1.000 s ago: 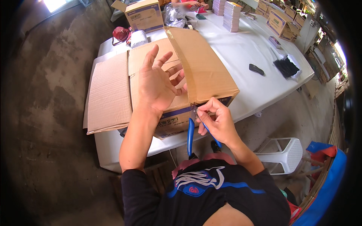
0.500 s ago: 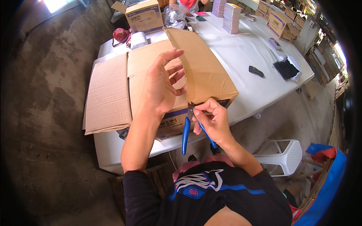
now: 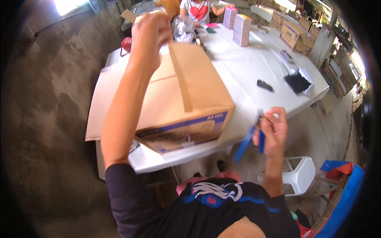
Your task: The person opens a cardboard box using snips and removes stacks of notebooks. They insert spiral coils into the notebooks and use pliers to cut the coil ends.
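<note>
A large brown cardboard box with purple print stands at the table's near left, its top flaps folded inward and one wide flap sticking out to the left. My left hand is raised above the box's far left end, smeared by motion. Whether its fingers hold anything is unclear. Off the box's right side, past the table's near edge, my right hand grips blue-handled pliers near their metal head. The handles spread apart and point down.
On the white-covered table stand tall stacks of booklets, a black object and a tray of black strips. A person is at the far side. A white plastic stool stands at the lower right.
My left hand has risen up and away over the box's far end. The right hand has swung right with the pliers, away from the box's front edge. The box has shifted or turned slightly.
</note>
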The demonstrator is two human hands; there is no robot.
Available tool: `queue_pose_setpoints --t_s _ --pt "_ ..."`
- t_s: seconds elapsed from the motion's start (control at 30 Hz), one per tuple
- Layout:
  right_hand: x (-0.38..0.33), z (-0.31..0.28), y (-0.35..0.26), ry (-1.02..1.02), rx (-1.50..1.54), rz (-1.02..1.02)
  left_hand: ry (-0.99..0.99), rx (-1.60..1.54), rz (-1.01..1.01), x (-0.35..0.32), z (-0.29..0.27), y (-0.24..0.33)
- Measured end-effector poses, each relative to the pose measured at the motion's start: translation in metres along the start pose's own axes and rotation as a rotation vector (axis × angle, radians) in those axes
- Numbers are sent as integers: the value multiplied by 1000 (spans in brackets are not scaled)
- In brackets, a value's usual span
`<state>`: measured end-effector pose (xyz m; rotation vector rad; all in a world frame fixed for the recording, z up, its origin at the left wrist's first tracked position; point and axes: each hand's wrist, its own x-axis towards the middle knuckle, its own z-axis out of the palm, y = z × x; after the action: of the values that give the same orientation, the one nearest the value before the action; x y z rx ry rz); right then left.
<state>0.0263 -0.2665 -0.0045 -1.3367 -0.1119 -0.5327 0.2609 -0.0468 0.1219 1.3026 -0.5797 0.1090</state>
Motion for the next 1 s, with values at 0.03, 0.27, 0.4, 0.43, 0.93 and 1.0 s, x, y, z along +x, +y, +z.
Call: queue_pose_setpoints --t_s 0.03,0.27,0.4,0.43,0.93,1.0 --pt "1 -30 -11 81 -90 16 9 156 -107 -3 -4 -6" --pt "31 -243 116 439 -162 476 -98 724 -661 -77 -35 -43" --pt "75 -290 197 437 -131 558 -29 -109 -557 -68 43 -34" --pt "92 -299 211 465 -129 562 -71 -6 -478 -66 62 -37" --pt "267 -369 264 273 -1356 245 -421 1220 -335 -61 184 -74" --pt "289 -385 272 115 -1280 -179 -20 1515 18 -40 144 -75"
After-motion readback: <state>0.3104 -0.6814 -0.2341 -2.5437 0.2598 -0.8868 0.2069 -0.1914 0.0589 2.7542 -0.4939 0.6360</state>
